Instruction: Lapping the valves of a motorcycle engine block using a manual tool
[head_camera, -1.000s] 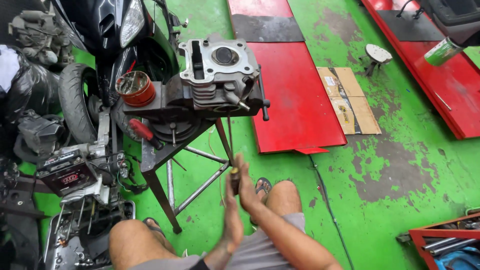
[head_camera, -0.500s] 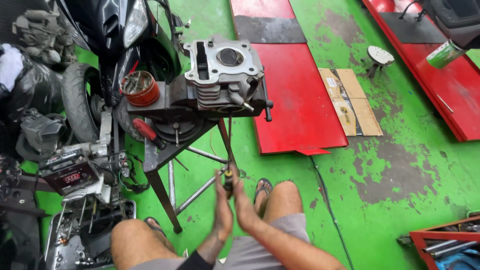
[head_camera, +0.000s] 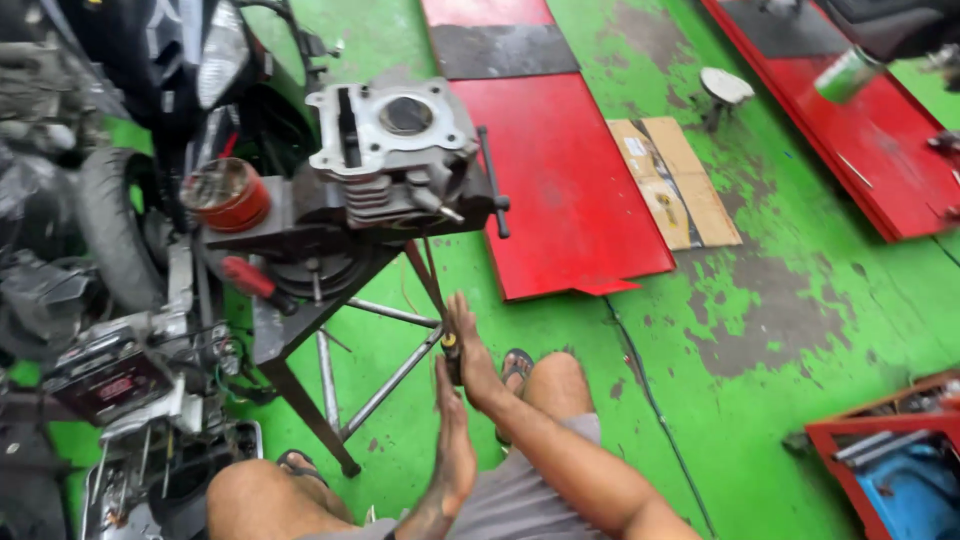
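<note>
A grey engine cylinder sits on a dark metal stand in front of my knees. A thin rod tool with a dark and yellow handle runs from under the cylinder down to my hands. The handle is pressed between my flat palms. My right hand is the upper one, fingers pointing toward the engine. My left hand lies lower, its palm against the handle's end.
A red tin and a red-handled screwdriver rest on the stand. A motorcycle and a tyre crowd the left. Red lift platforms, cardboard and a red toolbox lie on the green floor.
My palms have slid against each other on the tool's handle: the right hand is now further up toward the engine, the left further back toward me.
</note>
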